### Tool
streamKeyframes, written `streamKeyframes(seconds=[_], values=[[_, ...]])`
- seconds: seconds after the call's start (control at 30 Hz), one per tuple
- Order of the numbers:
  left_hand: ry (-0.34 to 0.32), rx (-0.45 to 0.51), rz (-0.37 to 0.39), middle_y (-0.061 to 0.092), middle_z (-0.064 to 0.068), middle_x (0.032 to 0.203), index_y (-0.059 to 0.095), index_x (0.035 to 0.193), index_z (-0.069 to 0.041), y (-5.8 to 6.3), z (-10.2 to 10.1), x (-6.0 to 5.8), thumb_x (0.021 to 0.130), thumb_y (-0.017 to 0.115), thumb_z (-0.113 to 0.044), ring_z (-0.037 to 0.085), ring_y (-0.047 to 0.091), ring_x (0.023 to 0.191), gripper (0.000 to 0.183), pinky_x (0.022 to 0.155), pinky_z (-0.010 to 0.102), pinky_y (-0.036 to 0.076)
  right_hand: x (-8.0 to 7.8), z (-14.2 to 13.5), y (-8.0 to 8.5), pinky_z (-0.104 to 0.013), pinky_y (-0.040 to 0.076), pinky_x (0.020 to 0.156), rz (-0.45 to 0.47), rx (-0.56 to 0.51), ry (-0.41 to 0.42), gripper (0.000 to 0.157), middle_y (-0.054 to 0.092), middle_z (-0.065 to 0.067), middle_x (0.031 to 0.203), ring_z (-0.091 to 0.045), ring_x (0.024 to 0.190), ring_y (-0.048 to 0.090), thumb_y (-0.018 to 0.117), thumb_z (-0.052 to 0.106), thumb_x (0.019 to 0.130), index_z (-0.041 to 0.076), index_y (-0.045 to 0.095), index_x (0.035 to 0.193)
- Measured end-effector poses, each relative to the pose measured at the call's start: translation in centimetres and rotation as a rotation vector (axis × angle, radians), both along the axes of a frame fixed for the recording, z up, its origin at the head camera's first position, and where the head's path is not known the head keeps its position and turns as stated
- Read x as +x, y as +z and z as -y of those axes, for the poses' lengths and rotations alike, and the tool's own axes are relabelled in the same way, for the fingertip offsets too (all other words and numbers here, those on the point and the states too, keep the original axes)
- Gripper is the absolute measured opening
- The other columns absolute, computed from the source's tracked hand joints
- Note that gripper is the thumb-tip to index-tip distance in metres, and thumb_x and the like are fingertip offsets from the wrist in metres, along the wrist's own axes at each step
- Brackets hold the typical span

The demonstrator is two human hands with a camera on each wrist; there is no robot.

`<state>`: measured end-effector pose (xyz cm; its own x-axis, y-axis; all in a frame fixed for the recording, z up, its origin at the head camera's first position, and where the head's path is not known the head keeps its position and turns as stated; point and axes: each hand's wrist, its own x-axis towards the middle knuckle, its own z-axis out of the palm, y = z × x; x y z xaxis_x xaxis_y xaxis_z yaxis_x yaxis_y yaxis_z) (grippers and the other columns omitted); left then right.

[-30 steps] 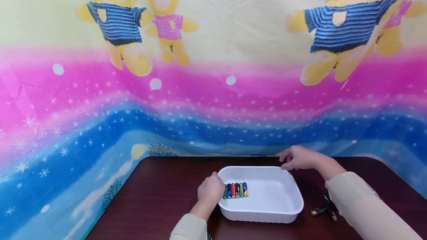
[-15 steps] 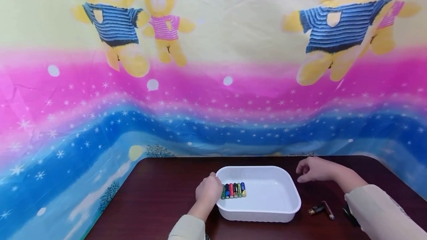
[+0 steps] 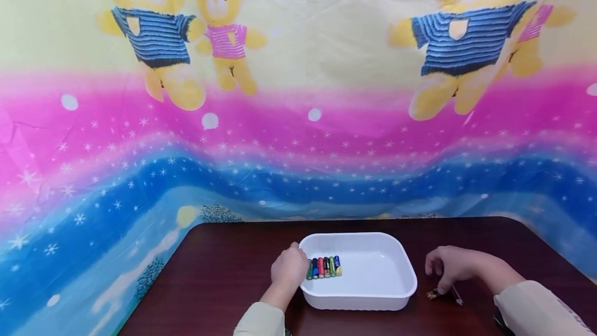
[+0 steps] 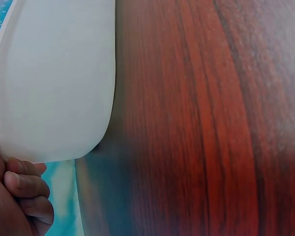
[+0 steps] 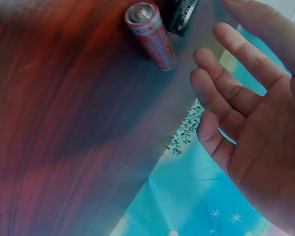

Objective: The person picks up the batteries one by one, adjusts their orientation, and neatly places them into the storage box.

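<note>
My left hand (image 3: 288,268) grips the left rim of a white plastic tray (image 3: 359,302). In the left wrist view its fingers curl at the tray's corner. Inside the tray, against the left side, several AA-size batteries (image 3: 326,267) in different colours lie side by side in a row. To the right of the tray my right hand (image 3: 454,266) hovers over two loose batteries, fingers apart and bent loosely. The right wrist view shows a red battery (image 5: 156,42) and part of a black battery (image 5: 182,17), both outside the fingers.
The dark reddish wooden table (image 3: 224,274) has rounded back corners. Behind it hangs a cloth (image 3: 298,134) printed with bears and snowflakes. The tray's right wall stands between the row of batteries and the loose pair.
My right hand has left the tray's back right corner and moved right and toward me, down over the loose batteries. My left hand keeps its hold on the tray.
</note>
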<state>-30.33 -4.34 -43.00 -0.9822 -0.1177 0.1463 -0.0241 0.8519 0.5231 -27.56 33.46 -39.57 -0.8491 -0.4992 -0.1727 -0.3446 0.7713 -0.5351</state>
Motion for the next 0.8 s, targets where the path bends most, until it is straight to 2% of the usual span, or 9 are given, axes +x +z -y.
streamKeyframes(seconds=[0.2, 0.67, 0.8], values=[[-0.001, -0.007, -0.007, 0.065, 0.014, 0.098, 0.059, 0.118, -0.002, -0.1, 0.1, 0.1, 0.091, 0.055, -0.026, 0.026, 0.062, 0.082, 0.036, 0.07, 0.045, 0.052, 0.3, 0.3, -0.6, -0.026, 0.04, 0.054, 0.027, 0.023, 0.006, 0.029, 0.051, -0.003, 0.074, -0.01, 0.065, 0.045, 0.077, 0.001, 0.056, 0.012, 0.061, 0.078], [0.003, -0.002, -0.006, 0.065, 0.015, 0.1, 0.058, 0.119, -0.002, 0.0, 0.0, 0.1, 0.092, 0.055, -0.026, 0.027, 0.062, 0.083, 0.037, 0.072, 0.045, 0.051, 0.4, 1.7, -1.0, -0.027, 0.041, 0.052, 0.086, 0.099, -0.083, 0.03, 0.046, -0.004, 0.079, -0.015, 0.066, 0.045, 0.074, -0.011, 0.056, 0.011, 0.059, 0.071], [0.005, 0.003, -0.005, 0.065, 0.014, 0.101, 0.058, 0.119, -0.002, 0.0, 0.0, 0.1, 0.091, 0.055, -0.026, 0.026, 0.062, 0.084, 0.037, 0.072, 0.045, 0.051, 0.3, 2.1, -0.9, -0.026, 0.04, 0.051, 0.085, 0.095, -0.079, 0.031, 0.046, -0.005, 0.08, -0.017, 0.066, 0.045, 0.072, -0.015, 0.055, 0.01, 0.06, 0.069]])
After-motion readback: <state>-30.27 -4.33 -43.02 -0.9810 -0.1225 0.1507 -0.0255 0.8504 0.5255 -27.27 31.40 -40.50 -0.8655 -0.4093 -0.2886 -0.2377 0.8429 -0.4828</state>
